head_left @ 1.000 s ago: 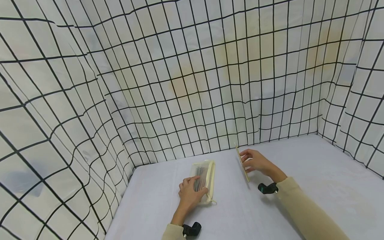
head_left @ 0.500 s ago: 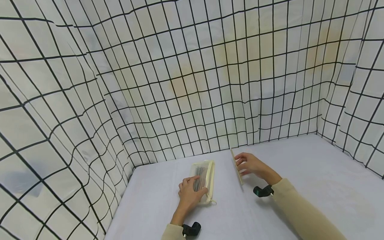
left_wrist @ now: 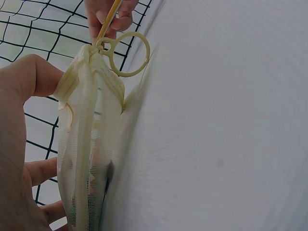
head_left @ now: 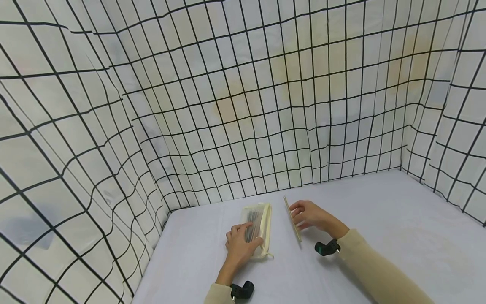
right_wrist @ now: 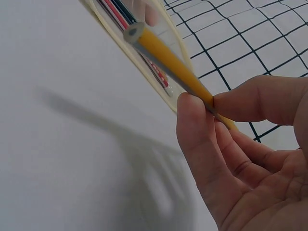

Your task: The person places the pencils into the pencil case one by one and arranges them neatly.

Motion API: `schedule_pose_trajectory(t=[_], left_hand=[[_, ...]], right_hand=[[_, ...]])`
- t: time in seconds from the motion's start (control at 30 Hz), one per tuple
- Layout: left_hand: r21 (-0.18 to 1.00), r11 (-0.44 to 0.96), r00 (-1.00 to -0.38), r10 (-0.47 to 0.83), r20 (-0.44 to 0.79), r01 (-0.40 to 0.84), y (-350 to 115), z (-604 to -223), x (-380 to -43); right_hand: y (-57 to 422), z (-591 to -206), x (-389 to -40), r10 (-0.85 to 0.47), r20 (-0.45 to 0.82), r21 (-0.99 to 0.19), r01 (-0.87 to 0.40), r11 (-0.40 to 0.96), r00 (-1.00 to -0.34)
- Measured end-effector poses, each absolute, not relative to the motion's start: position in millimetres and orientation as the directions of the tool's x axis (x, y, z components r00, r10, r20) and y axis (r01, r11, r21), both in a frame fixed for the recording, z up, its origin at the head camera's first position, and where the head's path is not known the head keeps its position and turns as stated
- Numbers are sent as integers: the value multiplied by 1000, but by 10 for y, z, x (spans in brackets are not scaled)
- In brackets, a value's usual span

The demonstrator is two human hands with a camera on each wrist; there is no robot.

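A pale yellow zip pencil case [head_left: 265, 230] with see-through mesh lies on the table. My left hand [head_left: 239, 245] holds it, thumb by the zipper side and fingers over the mesh. In the left wrist view, a cream ring pull [left_wrist: 145, 55] hangs at the zipper's end. Pens [right_wrist: 118, 13] with red and dark barrels show through the mesh in the right wrist view. To the right of the case, my right hand [head_left: 313, 217] pinches a yellow and grey pencil [right_wrist: 168, 60] between thumb and fingers. The pencil is raised above the table, its flat end towards the case.
A white sheet covers the table [head_left: 379, 211]. White walls with a black grid net [head_left: 235, 126] stand behind and at both sides. A black wrist camera [head_left: 243, 290] sits at the left wrist, another black camera [head_left: 326, 248] at the right.
My right hand has moved left and nearer to me with the pencil, closing the distance to the pencil case. The left hand and the case have stayed in place.
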State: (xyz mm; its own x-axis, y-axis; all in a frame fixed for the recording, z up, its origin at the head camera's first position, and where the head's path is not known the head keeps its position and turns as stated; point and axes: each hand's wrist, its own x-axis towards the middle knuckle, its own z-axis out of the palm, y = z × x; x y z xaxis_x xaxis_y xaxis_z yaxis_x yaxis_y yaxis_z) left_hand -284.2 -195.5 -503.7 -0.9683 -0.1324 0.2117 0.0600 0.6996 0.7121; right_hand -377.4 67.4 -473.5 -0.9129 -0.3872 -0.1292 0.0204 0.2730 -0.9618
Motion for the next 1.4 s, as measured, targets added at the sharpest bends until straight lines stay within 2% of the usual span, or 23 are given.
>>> schedule_pose_trajectory(t=[0.6,0.87,1.4], left_hand=[[701,712,-969,-139,203,45,-1960,-5030,-2843],[701,712,-969,-144,199,38,-1963,-5038,-2850],[696,718,-971,-149,189,25,-1954,-5033,-2850]], right_hand=[[351,-4803,-3629,-471,-189,-964,71,257,-862],[164,-4796,-3660,-419,-216,-953,98,286,-882],[-189,-4886,-3656,-337,-188,-969,120,214,-923]])
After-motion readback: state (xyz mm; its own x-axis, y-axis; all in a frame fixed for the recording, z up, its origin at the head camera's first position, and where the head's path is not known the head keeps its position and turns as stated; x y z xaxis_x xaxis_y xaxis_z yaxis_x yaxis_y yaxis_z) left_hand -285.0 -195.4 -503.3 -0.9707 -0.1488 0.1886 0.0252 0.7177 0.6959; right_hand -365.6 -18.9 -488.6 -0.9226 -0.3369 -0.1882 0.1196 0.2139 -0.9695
